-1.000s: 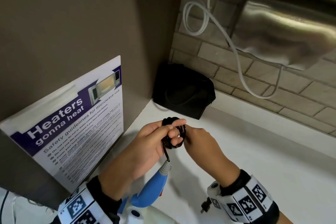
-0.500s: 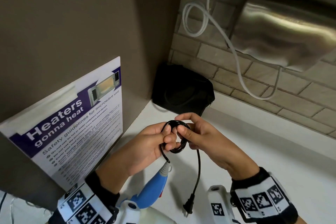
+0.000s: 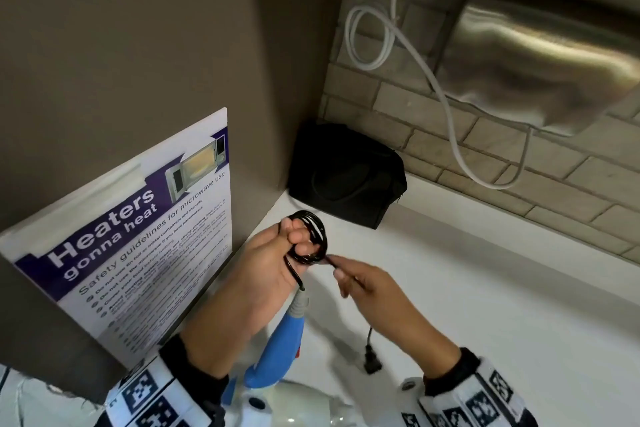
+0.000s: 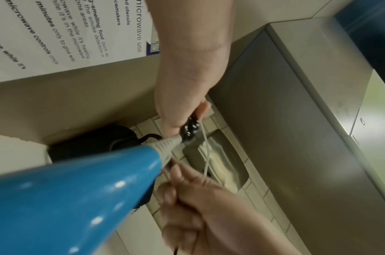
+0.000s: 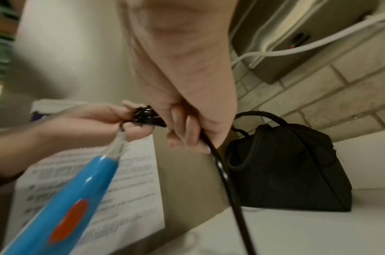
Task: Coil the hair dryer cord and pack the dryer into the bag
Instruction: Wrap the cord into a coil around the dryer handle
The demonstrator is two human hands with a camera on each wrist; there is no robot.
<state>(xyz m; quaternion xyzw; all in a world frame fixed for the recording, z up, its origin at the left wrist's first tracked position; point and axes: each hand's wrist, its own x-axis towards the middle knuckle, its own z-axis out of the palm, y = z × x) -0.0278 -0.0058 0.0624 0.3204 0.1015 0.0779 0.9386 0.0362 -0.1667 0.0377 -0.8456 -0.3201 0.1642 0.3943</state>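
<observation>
The black cord coil (image 3: 311, 236) is a small ring of several loops, pinched by my left hand (image 3: 277, 253) above the white counter. Below it hangs the hair dryer's blue handle (image 3: 280, 347) with a grey strain relief; its white body (image 3: 298, 409) lies at the bottom edge. My right hand (image 3: 360, 281) grips the loose cord end (image 5: 219, 165) just right of the coil. The plug (image 3: 372, 359) dangles under that hand. In the corner behind stands the black bag (image 3: 346, 177), its top loop handle (image 5: 259, 115) visible in the right wrist view.
A brown cabinet side with a microwave safety poster (image 3: 138, 236) walls the left. A steel hand dryer (image 3: 540, 55) with a white cable (image 3: 446, 104) hangs on the brick wall at back right. White counter (image 3: 502, 305) stretches to the right.
My right hand has slid away from the coil, down and right along the cord, drawing the loose end out. The plug has swung right. The left hand keeps the coil.
</observation>
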